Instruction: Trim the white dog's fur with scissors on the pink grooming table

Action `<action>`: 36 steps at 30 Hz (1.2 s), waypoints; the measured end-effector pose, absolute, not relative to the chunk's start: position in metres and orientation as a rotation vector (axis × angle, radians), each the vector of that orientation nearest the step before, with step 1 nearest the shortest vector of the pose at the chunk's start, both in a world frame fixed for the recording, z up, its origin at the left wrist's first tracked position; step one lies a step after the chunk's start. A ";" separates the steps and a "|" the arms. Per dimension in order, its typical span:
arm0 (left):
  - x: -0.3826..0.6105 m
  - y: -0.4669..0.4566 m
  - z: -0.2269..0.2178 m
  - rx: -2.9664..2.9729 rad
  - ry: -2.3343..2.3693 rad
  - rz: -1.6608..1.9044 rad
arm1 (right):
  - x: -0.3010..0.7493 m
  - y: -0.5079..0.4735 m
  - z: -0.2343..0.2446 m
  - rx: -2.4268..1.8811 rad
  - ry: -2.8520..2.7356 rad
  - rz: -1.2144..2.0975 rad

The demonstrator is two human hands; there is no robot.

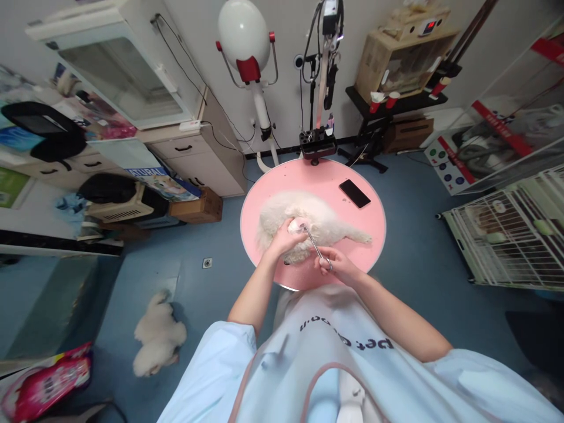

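Note:
A white fluffy dog lies on the round pink grooming table, one leg stretched to the right. With fingers and thumb curled around a pinkish patch, my left hand holds what looks like the dog's ear, folded back. My right hand grips the ring handles of slim metal forceps; they could be thin scissors, since the blades are too small to tell. The tool's tip reaches the ear beside my left fingers. My forearm and hand partly cover the dog's head.
A black phone lies on the table's right side. Behind it stand a tool holder and a white dryer on a stand. Another white dog is on the floor at left. A wire cage stands at right.

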State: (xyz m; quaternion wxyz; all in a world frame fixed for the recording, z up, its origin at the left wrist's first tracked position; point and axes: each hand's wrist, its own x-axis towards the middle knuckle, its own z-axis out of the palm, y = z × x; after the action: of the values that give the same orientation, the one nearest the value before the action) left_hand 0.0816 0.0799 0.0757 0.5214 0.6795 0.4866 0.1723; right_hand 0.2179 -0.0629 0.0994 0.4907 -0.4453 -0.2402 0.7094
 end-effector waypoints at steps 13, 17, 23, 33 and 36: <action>0.082 0.079 0.075 1.537 1.152 0.429 | 0.224 -0.067 0.094 -1.106 -0.597 1.737; 0.082 0.079 0.074 1.544 1.161 0.434 | 0.231 -0.071 0.091 -1.071 -0.602 1.720; 0.082 0.079 0.073 1.570 1.144 0.429 | 0.232 -0.064 0.095 -1.070 -0.540 1.792; 0.087 0.052 0.071 1.822 1.382 0.548 | 0.222 -0.075 0.107 -1.322 -0.539 1.750; 0.089 0.044 0.073 1.947 1.432 0.529 | 0.215 -0.073 0.110 -1.411 -0.515 1.746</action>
State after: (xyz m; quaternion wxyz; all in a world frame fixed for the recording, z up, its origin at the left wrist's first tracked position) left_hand 0.0891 0.0438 0.0735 0.3276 0.7436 0.5467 0.2019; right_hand 0.2145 -0.0727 0.1095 0.4070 -0.5594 -0.2043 0.6926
